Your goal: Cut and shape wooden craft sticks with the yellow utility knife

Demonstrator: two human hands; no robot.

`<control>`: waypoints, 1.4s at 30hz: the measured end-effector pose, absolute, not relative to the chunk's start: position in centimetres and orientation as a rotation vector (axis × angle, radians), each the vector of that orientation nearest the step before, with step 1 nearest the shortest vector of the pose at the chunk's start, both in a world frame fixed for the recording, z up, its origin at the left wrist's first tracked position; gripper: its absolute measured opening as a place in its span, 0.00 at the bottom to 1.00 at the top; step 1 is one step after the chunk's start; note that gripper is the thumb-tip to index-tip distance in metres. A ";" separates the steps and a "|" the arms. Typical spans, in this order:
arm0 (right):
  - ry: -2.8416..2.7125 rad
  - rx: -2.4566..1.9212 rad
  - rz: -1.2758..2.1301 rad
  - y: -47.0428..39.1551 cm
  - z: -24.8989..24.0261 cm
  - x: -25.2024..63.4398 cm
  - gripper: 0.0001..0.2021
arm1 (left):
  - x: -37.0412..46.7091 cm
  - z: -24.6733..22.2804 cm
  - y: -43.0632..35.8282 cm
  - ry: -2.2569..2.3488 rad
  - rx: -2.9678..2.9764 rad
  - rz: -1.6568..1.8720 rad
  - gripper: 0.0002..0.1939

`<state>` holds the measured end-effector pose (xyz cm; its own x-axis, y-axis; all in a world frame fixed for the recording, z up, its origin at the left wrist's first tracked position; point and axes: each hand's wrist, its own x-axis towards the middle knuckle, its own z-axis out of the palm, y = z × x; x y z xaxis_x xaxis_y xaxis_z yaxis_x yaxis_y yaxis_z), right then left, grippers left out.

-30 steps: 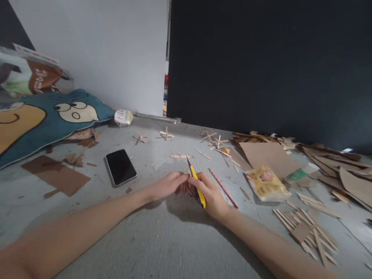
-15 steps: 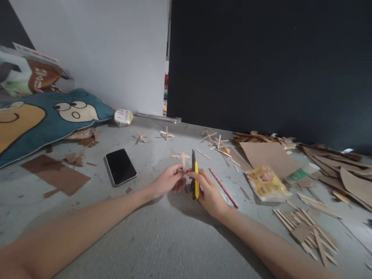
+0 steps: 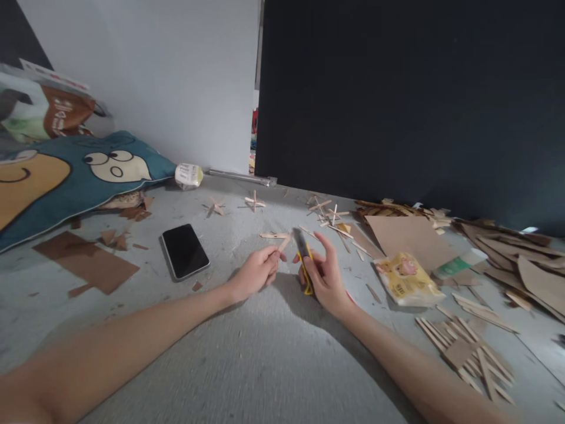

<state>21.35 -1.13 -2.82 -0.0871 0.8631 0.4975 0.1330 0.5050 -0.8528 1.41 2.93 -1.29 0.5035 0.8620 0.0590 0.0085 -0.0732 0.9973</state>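
Note:
My left hand [image 3: 258, 270] pinches a short flat wooden stick [image 3: 285, 242], its free end tilted up to the right. Just beyond it another wooden stick [image 3: 272, 235] lies flat on the grey tabletop [image 3: 229, 347]. In my right hand [image 3: 325, 280] is a yellow and black utility knife [image 3: 303, 256], its front end pointing away from me. The thumb rests along the knife and the index finger is lifted off it. Knife and stick are close but apart. Partly covered by my right hand is a red striped pencil-like rod [image 3: 351, 297].
A phone [image 3: 185, 251] lies on the left, near brown cardboard [image 3: 88, 262] and a cushion [image 3: 110, 171]. Small stick crosses [image 3: 255, 202] stand at the back. To the right are a yellow packet [image 3: 408, 280], a green-and-white tube [image 3: 459, 263], a bundle of sticks [image 3: 463, 353] and cardboard sheets [image 3: 406, 232].
The stick in my left hand has turned from upright to slanting right. My right hand has moved right, away from the left, with the knife tilted left and its index finger raised.

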 end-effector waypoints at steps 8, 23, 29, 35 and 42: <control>-1.429 -1.073 0.815 -0.8 -2.6 21.2 0.20 | 1.3 -1.1 2.8 0.778 1.542 0.862 0.24; -1.476 -1.204 0.672 -0.8 -2.7 21.1 0.21 | 1.2 -1.4 2.9 0.823 1.576 0.872 0.21; -1.539 -1.215 0.629 -0.8 -2.6 21.2 0.21 | 1.3 -1.1 2.7 0.822 1.587 0.914 0.23; -1.557 -1.206 0.611 -0.9 -2.5 21.3 0.19 | 1.2 -1.2 2.6 0.824 1.656 0.832 0.24; -1.561 -1.190 0.622 -0.8 -2.7 21.2 0.20 | 1.4 -1.5 2.8 0.786 1.614 0.900 0.22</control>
<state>21.23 -0.84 -2.65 0.0213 0.9103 0.4133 0.3770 0.3756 -0.8466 1.39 2.78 -1.45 0.4959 0.8539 0.1578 0.0421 -0.2051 0.9778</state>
